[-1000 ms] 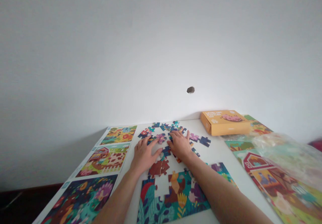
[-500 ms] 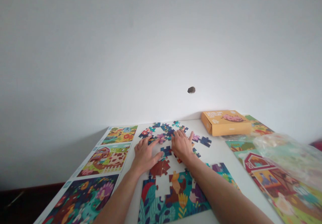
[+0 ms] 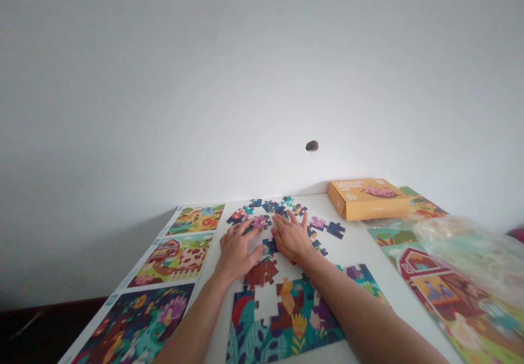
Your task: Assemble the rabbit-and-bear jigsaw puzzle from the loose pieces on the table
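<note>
Over the left part of a heap of loose puzzle pieces (image 3: 273,207) lies my left hand (image 3: 237,250), palm down with its fingers apart, its fingertips by a pink piece (image 3: 259,221). My right hand (image 3: 292,237) rests spread on the middle of the heap and hides the pieces beneath it. Neither hand grips anything. Nearer to me is a partly joined puzzle (image 3: 286,320) with a gap in its upper left, where the white table shows. A reddish-brown section (image 3: 261,274) sits above that gap. My right forearm covers part of the joined puzzle.
Three picture sheets (image 3: 170,260) run down the left side. At the back right stands a yellow puzzle box (image 3: 374,208), with clear plastic wrap (image 3: 462,249) over more printed sheets (image 3: 434,282). A wall with a hole (image 3: 311,145) rises behind the table.
My right hand has shifted slightly left over the heap, its fingers spread differently. The left hand has barely moved, and the pink piece beside it has moved a little left.
</note>
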Demonstrator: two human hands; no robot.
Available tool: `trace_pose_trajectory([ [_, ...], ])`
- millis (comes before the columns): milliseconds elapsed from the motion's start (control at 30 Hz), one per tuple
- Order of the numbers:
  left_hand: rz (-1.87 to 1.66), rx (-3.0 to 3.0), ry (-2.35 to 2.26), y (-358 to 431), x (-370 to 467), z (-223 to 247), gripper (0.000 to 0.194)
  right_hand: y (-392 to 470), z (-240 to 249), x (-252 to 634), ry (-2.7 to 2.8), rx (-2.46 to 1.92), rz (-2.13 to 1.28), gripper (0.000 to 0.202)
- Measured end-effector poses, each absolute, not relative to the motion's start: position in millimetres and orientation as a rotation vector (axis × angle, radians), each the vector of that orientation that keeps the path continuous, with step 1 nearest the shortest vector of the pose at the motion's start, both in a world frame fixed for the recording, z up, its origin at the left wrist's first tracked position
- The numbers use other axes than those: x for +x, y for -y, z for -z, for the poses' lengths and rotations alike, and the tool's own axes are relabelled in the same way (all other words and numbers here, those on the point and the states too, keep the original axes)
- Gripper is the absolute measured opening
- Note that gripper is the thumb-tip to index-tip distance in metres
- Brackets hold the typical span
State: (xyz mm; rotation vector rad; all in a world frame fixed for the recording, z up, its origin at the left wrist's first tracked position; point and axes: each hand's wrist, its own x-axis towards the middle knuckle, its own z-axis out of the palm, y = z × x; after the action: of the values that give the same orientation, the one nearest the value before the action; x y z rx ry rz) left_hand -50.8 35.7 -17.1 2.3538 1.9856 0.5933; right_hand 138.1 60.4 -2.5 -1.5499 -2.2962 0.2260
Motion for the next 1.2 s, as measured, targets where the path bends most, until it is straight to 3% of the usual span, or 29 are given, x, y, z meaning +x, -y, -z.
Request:
trace_pose_trajectory([
  [167, -0.597, 2.351, -1.935, -34.7, -51.0, 14.3, 0.046, -58.7, 3.7, 139.2, 2.275, -1.560, -0.211, 0.046],
  [333, -0.597, 2.381, -1.857, -32.3, -50.0, 12.6, 0.048, -53.0, -2.9, 139.6, 2.464, -1.283, -0.239, 0.046],
  [633, -0.670, 2.304, -1.948, -33.6, -47.0, 12.7, 0.037, -55.7, 0.2, 137.8, 2.356, -1.383, -0.282, 0.048],
  [1200, -0.714, 2.282, -2.039, -39.8, -50.3, 20.2, 0.044, -57.1, -4.3, 134.7, 2.300, -1.466, -0.115, 0.033],
])
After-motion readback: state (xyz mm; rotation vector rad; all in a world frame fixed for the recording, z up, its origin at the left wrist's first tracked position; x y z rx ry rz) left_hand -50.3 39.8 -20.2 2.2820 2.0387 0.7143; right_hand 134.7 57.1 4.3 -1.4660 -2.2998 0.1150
